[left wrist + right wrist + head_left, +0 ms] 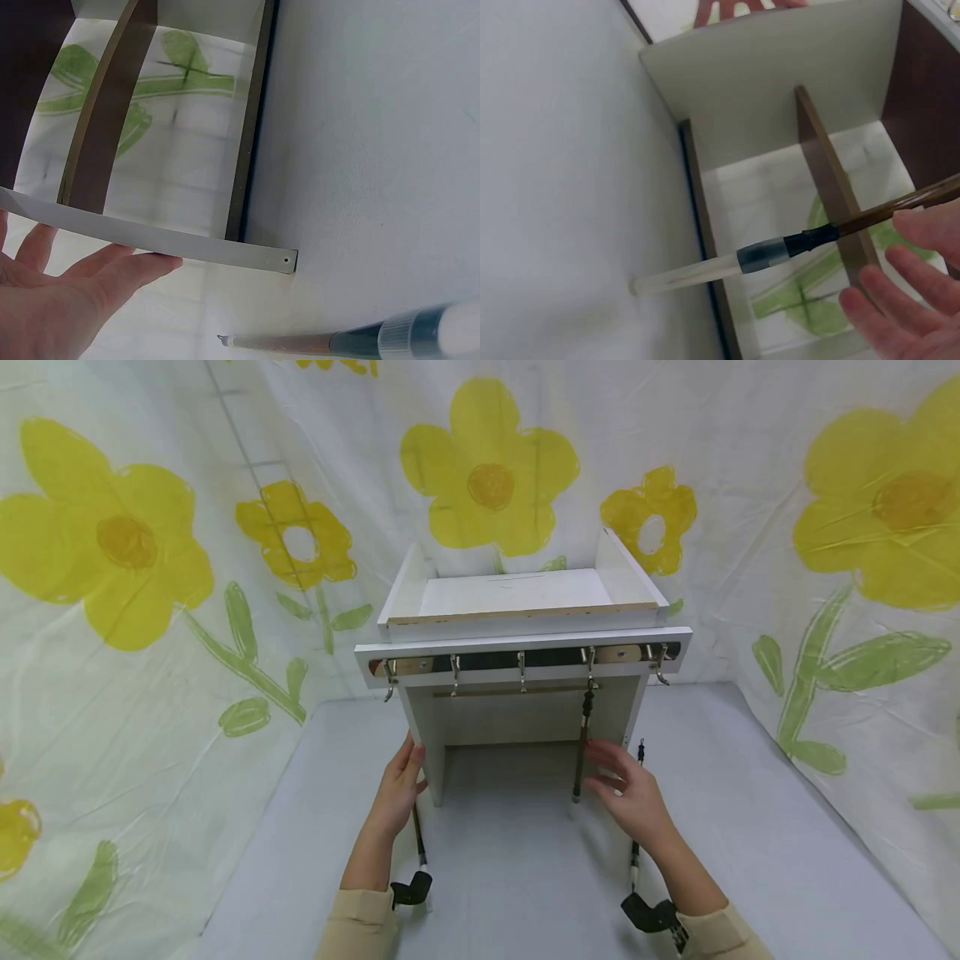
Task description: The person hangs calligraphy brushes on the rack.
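Observation:
A white shelf unit (637, 697) carries a dark rail (480, 661) of metal hooks along its front. From the second hook from the right hangs a brush (582, 743) with a brown handle; the right wrist view shows its dark collar and pale bristles. Beside that handle is my right hand (626, 789), fingers spread and thumb near the shaft; whether they touch is unclear. My left hand (396, 789) rests against the outer face of the left side panel (172, 244), its fingers extended along it. Another brush (292, 343) lies just left of the unit.
On the right of the unit there is one more brush (641, 752), partly hidden by my right hand. Black wrist-worn devices (412, 889) cover parts of the lying brushes. A pale tabletop (510, 860) lies underneath, with flower-painted sheeting (247, 435) behind.

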{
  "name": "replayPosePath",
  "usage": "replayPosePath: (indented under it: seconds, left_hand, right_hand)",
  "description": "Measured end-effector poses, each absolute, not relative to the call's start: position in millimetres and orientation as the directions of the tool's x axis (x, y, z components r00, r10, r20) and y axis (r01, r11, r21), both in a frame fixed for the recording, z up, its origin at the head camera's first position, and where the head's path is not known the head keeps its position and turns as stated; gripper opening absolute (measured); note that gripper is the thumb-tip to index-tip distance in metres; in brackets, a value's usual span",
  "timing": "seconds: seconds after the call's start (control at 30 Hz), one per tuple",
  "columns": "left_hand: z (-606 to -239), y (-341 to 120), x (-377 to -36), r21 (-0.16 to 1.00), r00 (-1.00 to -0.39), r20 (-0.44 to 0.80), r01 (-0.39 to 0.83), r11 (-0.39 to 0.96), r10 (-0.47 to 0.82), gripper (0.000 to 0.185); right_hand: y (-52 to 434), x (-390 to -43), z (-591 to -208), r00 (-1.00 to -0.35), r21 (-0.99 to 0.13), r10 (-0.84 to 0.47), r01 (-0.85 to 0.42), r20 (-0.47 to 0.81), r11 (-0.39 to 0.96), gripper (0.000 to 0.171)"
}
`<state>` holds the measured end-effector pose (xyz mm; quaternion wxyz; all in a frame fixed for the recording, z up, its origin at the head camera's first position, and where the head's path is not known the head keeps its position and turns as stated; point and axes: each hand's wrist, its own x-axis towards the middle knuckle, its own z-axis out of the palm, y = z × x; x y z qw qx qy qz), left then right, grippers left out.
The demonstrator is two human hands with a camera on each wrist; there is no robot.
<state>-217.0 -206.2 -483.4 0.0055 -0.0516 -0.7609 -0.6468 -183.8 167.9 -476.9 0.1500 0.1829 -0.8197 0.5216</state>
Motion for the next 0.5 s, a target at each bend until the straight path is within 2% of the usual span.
replayPosePath:
  seconds: [0.2,0.5]
  left_hand:
    - [-486,-207,-219,0.983,-0.995,0.073,0.084,0.166,0.070,0.065]
    - [-482,-206,-218,0.983,-0.995,0.073,0.082,0.164,0.063,0.065]
  right_hand:
    - [174,-182,-477,-0.889,-0.796,-0.107,-0.448,0.446,0.407,0.046]
    - [173,-168,-458,-0.890,-0.808,-0.080,-0.443,0.449,0.389,0.046]
